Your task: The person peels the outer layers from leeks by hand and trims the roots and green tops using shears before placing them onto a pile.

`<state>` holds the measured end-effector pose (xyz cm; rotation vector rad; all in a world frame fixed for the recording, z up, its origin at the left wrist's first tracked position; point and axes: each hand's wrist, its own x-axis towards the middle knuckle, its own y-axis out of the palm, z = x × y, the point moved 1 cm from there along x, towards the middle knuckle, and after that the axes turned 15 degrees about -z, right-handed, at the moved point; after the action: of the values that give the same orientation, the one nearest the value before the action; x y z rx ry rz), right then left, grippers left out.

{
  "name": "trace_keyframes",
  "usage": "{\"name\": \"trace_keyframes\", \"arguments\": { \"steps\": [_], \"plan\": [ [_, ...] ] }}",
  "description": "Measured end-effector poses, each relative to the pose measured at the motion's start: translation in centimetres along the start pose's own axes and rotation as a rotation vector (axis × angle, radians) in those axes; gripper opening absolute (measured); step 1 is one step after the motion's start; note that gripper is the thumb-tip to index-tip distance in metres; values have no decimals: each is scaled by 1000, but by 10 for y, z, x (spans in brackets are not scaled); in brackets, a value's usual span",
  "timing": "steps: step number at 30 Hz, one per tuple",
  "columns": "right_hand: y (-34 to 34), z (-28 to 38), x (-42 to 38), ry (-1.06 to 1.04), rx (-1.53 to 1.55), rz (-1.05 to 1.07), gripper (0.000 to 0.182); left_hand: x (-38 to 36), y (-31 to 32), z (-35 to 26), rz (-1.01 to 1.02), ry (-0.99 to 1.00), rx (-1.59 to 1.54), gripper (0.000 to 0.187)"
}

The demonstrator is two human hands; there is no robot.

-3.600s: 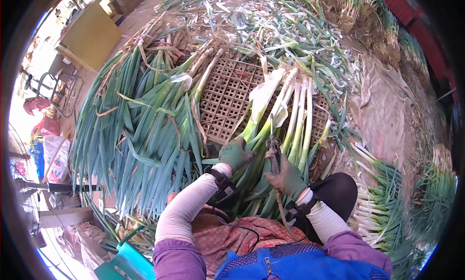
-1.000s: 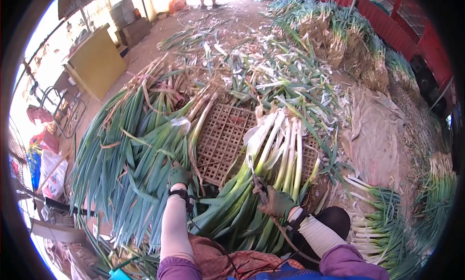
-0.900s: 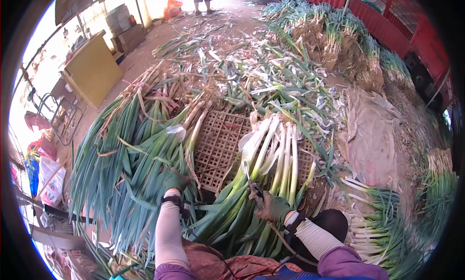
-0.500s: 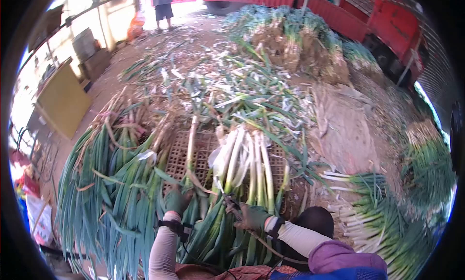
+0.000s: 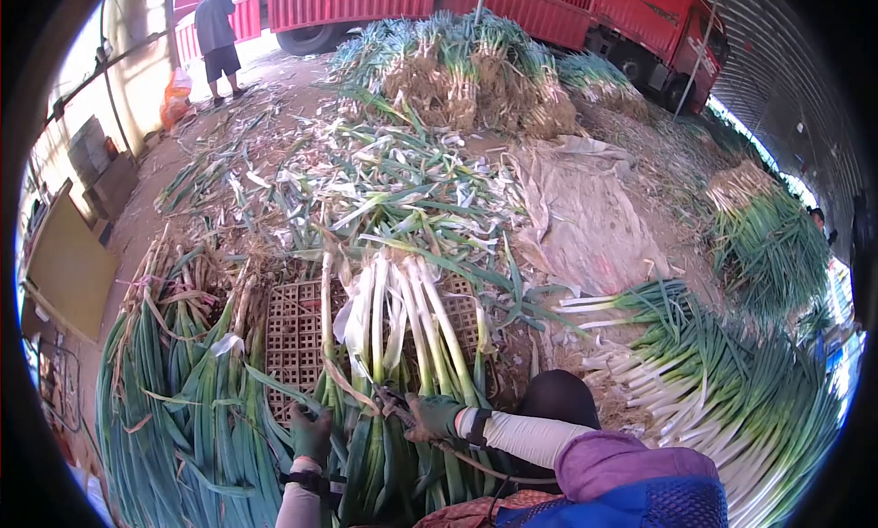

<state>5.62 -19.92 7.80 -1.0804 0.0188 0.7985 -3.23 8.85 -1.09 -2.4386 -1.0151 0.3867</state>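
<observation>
Tool [image 5: 392, 402] sat gripped in your right hand [image 5: 433, 417] over green onions [image 5: 424, 322] on the brown crate [image 5: 293, 331], while your left hand [image 5: 311, 434] was among long leaves [image 5: 260, 441], its grip too obscured to tell.

White-stalked onions [image 5: 443, 336] lie across a brown lattice crate [image 5: 293, 331], leaves nearest; a slim hose-fed tool [image 5: 393, 402] slants over them
</observation>
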Motion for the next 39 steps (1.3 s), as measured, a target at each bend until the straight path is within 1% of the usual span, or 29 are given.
{"name": "trace_keyframes", "arguments": {
  "steps": [1, 4, 5, 6, 7, 8, 9, 10, 11, 13, 16, 17, 20, 21, 24, 25, 28, 29, 32, 33, 34, 36, 39],
  "plan": [
    [0, 1, -1, 5, 7, -10, 75, -5, -3, -2, -62, 15, 63, 77],
    [11, 2, -2, 46, -50, -115, 73, -2, -1, 25, -85, 105, 170, 63],
    [11, 2, -2, 64, 66, -72, 70, -4, -13, -2, 111, 8, 279, 48],
    [2, 9, -8, 36, 168, -74, 69, -1, 0, 33, 214, -92, -141, 42],
    [-3, 16, -15, 26, 234, -91, 70, 30, 20, 95, 396, -21, 262, 46],
    [9, 14, -15, -35, 212, -144, 67, 10, 4, 50, 357, -107, 115, 48],
    [3, 29, -29, -51, 233, -104, 67, 6, 5, 48, 321, -180, -41, 50],
    [-4, 44, -41, -65, 251, -69, 66, 8, 1, 47, 281, -128, 110, 53],
    [4, 45, -42, -58, 254, -45, 67, 1, -1, 33, 244, -162, 61, 55],
    [19, 42, -41, -35, 256, -25, 70, 12, 16, 75, 197, -187, 186, 60],
    [20, 38, -19, 52, 310, -53, 69, 3, 12, 58, 209, -153, 109, 62],
    [13, 45, -13, 80, 300, -49, 69, -1, 13, 54, 139, -116, 121, 39],
    [16, 47, 3, -39, 152, -149, 69, -8, 5, 29, 130, -74, 228, 42],
    [9, 56, 0, -7, 151, -117, 69, -10, -2, 20, 225, -122, 181, 51],
    [-8, 75, 6, 11, 184, -48, 70, -9, -15, -6, 255, -161, 198, 49],
    [-20, 86, -6, -28, 220, -23, 69, -4, -13, 1, 261, -104, 206, 48],
    [15, 60, -6, -125, 173, 0, 65, 8, -17, 6, 245, -72, 161, 46],
    [-5, 78, -15, -90, 157, 16, 62, 6, -26, -13, 270, -91, 203, 46],
    [-12, 85, -6, -83, 166, -28, 68, 4, -22, -20, 314, -174, 227, 47],
    [-10, 83, 3, 6, 131, 27, 68, 4, -13, -9, 252, -120, 155, 41],
    [-6, 80, 12, 3, 109, 13, 68, 6, -9, 4, 243, -105, 199, 41],
    [-1, 78, 23, -1, 64, -18, 68, 1, -14, -13, 227, -71, 287, 41],
    [-12, 86, 12, -19, 88, 54, 69, 2, -14, -9, 230, -98, 204, 41]
  ]
}}
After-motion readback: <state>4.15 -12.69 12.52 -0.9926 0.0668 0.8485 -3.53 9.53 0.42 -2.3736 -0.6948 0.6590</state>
